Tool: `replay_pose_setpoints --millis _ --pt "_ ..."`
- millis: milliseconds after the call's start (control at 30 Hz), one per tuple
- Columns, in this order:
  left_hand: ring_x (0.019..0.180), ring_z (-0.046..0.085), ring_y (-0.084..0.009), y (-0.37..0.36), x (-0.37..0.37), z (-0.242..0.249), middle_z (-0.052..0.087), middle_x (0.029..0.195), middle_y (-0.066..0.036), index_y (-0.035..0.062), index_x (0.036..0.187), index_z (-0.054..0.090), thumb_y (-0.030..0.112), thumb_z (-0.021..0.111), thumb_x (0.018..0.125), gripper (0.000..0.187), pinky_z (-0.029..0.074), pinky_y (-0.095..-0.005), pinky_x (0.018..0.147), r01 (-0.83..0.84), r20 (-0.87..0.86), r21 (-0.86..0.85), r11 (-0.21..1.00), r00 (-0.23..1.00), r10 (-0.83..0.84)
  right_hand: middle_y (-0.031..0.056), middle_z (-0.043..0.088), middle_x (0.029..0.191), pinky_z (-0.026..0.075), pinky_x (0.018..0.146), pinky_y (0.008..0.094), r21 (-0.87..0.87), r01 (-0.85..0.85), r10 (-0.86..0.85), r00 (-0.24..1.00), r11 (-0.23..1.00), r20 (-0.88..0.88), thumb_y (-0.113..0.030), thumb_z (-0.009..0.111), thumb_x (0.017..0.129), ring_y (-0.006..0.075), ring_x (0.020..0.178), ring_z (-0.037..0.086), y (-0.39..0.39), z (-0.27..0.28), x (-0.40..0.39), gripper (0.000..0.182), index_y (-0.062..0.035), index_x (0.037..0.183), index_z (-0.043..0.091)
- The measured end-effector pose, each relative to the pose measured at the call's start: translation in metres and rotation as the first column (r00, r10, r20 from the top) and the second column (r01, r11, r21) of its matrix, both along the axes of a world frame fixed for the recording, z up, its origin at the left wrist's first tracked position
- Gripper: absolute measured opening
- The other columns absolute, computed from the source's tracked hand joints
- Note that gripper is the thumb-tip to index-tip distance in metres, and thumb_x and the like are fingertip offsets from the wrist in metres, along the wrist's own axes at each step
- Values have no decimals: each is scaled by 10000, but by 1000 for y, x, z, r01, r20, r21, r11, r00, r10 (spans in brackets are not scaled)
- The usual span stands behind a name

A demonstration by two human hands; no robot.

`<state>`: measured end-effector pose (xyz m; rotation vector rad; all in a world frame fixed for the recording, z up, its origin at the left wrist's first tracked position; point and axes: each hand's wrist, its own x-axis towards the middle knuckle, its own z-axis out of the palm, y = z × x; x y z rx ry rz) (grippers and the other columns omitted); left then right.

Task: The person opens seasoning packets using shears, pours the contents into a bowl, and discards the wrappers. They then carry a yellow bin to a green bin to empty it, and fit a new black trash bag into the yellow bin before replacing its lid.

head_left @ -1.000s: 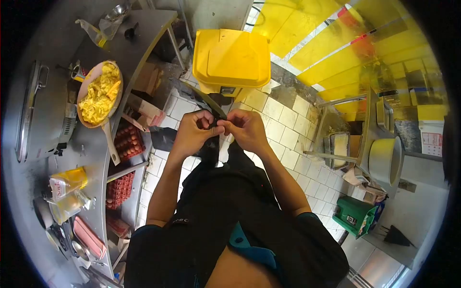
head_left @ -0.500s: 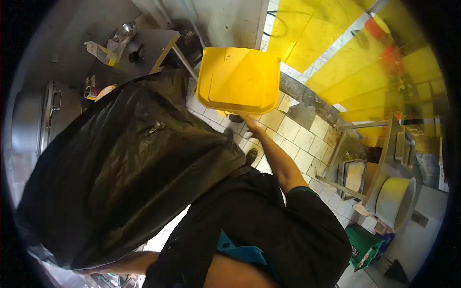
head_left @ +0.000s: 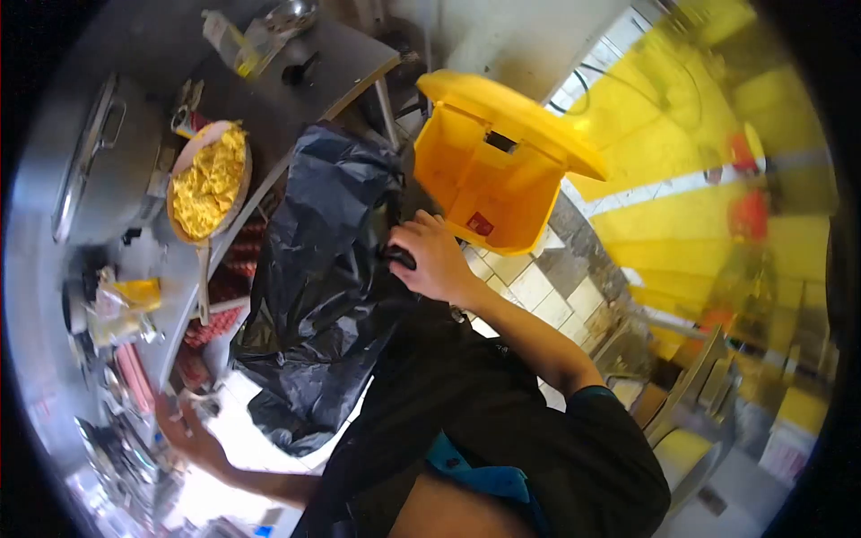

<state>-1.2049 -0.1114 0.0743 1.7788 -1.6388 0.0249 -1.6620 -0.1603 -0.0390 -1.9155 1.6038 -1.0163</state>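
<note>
A crumpled black plastic bag [head_left: 314, 269] hangs low in front of me, between the counter and my body. My right hand [head_left: 435, 257] is closed on the upper right part of the bag, fingers curled around dark plastic. Just beyond it stands a yellow bin [head_left: 475, 175] with its lid [head_left: 516, 117] raised; its inside shows bare yellow walls and a small red label. My left hand [head_left: 190, 439] is apart from the bag, fingers spread, near the counter edge and a pink-red stick-like item [head_left: 134, 377].
On the counter at left sit a pan [head_left: 211, 184] of yellow food, a large metal pot [head_left: 103, 170] and a plastic packet [head_left: 121, 309]. Egg trays [head_left: 215, 327] lie below. Yellow strip curtains [head_left: 664, 170] hang at right, above a metal rack.
The bag has dropped and collapsed, uncovering the counter and pan. My left hand has let go of it. My right hand has moved left onto the bag. The bin lid has opened.
</note>
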Motion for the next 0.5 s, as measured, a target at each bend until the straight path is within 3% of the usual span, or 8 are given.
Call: replay_pose_setpoints --millis 33,133,200,233,267,367,433,500 --pt "1207 518 -339 -32 -98 35 480 1379 -193 -40 1337 472 441 566 943 629 415 -466 1010 210 -16 -30 977 977 -210 77 577 892 423 784 386 -134 -77 54 984 988 -168 -190 722 694 301 930 546 1 11 2 226 -115 878 614" --pt "1235 497 -368 -92 -235 42 463 1410 -193 -13 1283 525 440 661 851 641 382 -477 1020 680 -45 -111 725 725 -687 60 534 901 400 790 380 -245 -324 264 932 914 -247 -204 667 736 256 943 517 1 16 22 182 -115 881 604" --pt "1208 515 -325 -124 -281 36 481 1392 -155 44 1175 608 313 790 677 595 323 -435 1057 787 96 502 358 360 -928 61 530 909 411 794 379 -190 -370 340 924 909 -175 -198 602 791 242 947 532 -1 29 27 131 -114 891 595" --pt "1183 536 -287 -146 -281 30 526 1330 -170 30 1131 615 244 797 695 519 400 -419 989 647 -119 735 203 417 -901 68 527 888 428 775 366 -190 -285 269 957 939 -105 -155 582 800 240 916 550 -6 20 27 133 -107 924 587" --pt "1183 536 -287 -163 -279 22 526 1330 -170 30 1131 615 244 797 695 519 400 -419 989 656 -137 735 171 390 -911 68 527 888 428 775 366 -172 -259 244 964 951 -106 -155 582 800 240 916 550 -12 19 15 133 -107 924 587" --pt "1037 607 -265 -192 -272 -8 633 1146 -160 31 1145 603 248 801 714 522 465 -391 894 594 -432 805 -12 571 -698 69 535 850 449 721 342 -128 -115 116 993 985 2 -100 579 797 242 828 567 -26 11 -12 168 -79 962 556" --pt "784 644 -250 -195 -266 -32 679 882 -158 -9 1069 610 192 779 762 404 494 -352 707 561 -93 678 476 707 -701 67 532 843 448 722 340 -91 -67 68 998 994 11 -96 577 797 238 827 565 -31 -5 -23 161 -80 956 555" --pt "741 636 -239 -214 -250 -60 675 846 -150 -22 1052 608 177 776 762 390 484 -335 700 534 -201 783 319 702 -683 61 527 838 443 708 333 -64 -40 40 999 997 -9 -100 573 795 230 806 558 -38 -18 -32 150 -89 944 554"
